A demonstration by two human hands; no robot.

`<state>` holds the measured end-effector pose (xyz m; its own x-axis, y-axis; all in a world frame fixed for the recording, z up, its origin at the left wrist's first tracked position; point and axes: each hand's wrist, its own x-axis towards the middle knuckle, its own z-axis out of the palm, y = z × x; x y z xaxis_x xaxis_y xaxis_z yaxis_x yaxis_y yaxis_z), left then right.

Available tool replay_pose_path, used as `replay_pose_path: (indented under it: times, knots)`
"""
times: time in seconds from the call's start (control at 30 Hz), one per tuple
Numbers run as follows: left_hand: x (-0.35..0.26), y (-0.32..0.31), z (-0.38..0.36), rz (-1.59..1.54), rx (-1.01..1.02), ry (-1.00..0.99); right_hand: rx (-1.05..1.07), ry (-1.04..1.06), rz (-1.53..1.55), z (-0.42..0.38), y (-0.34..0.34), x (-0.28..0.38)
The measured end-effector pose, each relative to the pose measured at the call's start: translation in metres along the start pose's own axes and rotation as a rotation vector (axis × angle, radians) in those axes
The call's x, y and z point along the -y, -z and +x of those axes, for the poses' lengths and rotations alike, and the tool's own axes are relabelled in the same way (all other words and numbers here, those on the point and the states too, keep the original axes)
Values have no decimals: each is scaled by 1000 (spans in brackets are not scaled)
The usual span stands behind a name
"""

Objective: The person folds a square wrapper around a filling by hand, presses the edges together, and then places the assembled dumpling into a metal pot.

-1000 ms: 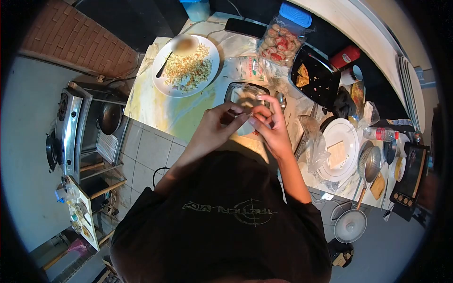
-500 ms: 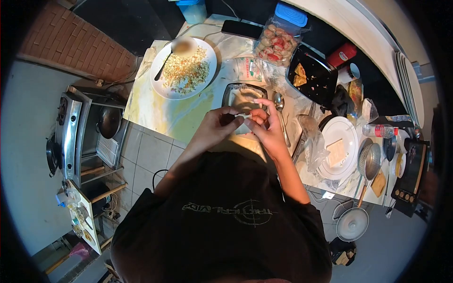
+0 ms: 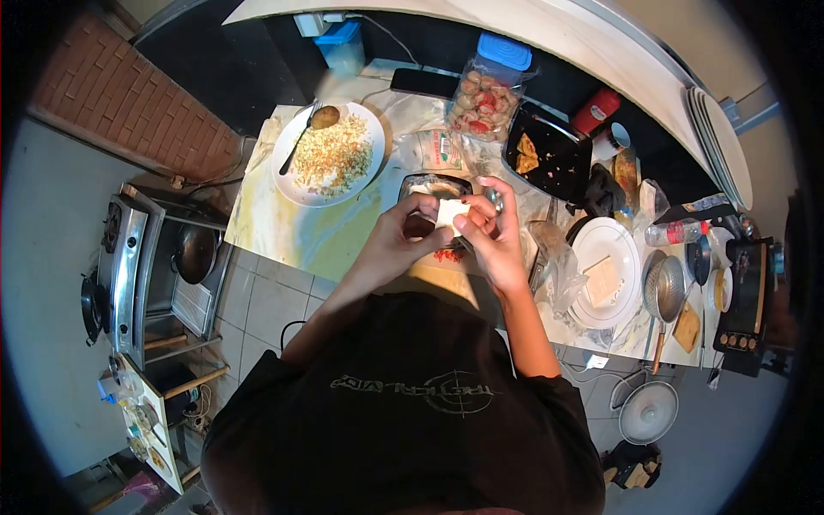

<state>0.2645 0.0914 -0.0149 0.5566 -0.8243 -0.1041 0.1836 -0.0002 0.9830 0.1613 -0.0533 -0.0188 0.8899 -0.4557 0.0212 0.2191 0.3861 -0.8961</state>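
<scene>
Both my hands hold a small folded white wrapper in front of my chest. My left hand is closed, pinching its left side between thumb and fingers. On the other side, my right hand grips it with the thumb on top and fingers behind. Partly hidden beyond the hands is a dark-rimmed square dish. Small red pieces lie below the wrapper. To the left, a white plate bears a chopped vegetable mix and a spoon. Square wrapper sheets rest on a white oval plate at right.
A black tray with folded yellow-brown pieces sits at the back right, beside a bag of round items. A strainer and a plastic bottle crowd the right side. A stove stands left of the table.
The wrapper has been turned up, so its flat pale face now shows between my fingers. The camera view has tilted, putting the table items lower in the frame.
</scene>
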Motion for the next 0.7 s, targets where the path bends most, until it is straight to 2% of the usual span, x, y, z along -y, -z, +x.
replay_pose_path:
  times: [0.17,0.23,0.3,0.37,0.4,0.47,0.63,0.7]
  knots:
    - [9,-9,-9,-49,-81,-199,11,128,35,-12,-5,0]
    - [1,-9,-15,40,-55,-273,32,391,-223,-21,-10,4]
    - [-4,-7,-18,128,-28,-345,44,481,-285,-31,-12,14]
    - [-7,-3,-19,272,58,-555,165,727,-684,-40,-11,28]
    - [-10,-3,-19,273,65,-554,213,793,-712,-41,-14,36]
    - [-16,-3,-21,268,153,-688,226,825,-727,-48,-16,43]
    - [-27,-8,-28,247,174,-701,239,889,-758,-56,-22,51]
    - [-30,-6,-30,286,170,-703,243,913,-899,-58,-24,58]
